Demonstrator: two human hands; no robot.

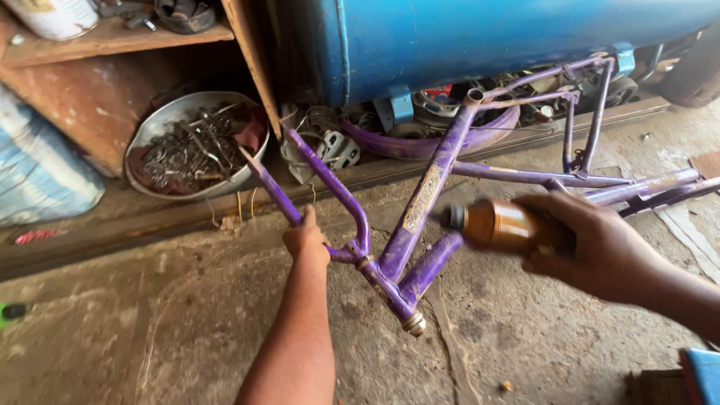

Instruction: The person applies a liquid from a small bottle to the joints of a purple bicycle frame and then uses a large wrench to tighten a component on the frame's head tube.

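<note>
While the left hand (pixel 305 238) gripped the purple bike frame (pixel 420 202) at its fork, the right hand (pixel 600 244) held a brown bottle (pixel 499 225), fingers wrapped around it, nozzle pointing left toward the down tube

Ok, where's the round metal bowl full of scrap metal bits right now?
In the head view, the round metal bowl sits upper left, tilted under the wooden shelf, left of the purple bicycle frame and the left hand.
</note>
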